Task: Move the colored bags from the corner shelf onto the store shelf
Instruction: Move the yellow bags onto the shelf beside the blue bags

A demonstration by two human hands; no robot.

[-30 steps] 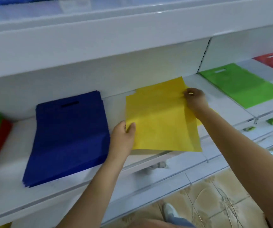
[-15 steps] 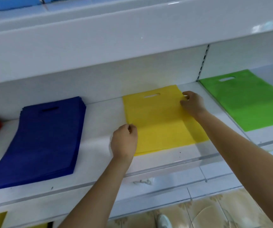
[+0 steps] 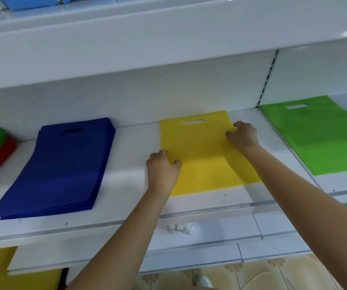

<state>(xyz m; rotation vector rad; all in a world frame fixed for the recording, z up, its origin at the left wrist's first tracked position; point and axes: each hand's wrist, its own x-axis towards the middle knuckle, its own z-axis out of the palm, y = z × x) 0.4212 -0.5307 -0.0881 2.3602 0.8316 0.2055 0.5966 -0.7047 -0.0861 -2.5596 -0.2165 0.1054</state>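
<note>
While the yellow bag (image 3: pixel 204 155) lies flat on the store shelf (image 3: pixel 126 206) between the blue stack (image 3: pixel 59 166) and green bag (image 3: pixel 323 137), left hand (image 3: pixel 162 170) and right hand (image 3: pixel 243 136) rest curled fingers on its side edges, gripping nothing, so withdrawal risks dragging it askew.

The yellow bag (image 3: pixel 206 155), held up and creased a second ago, now lies flat on the white shelf (image 3: pixel 126 185), handle slot at the far end. The left hand (image 3: pixel 163 170) and right hand (image 3: pixel 242 136) rest curled on its left and right edges.
</note>
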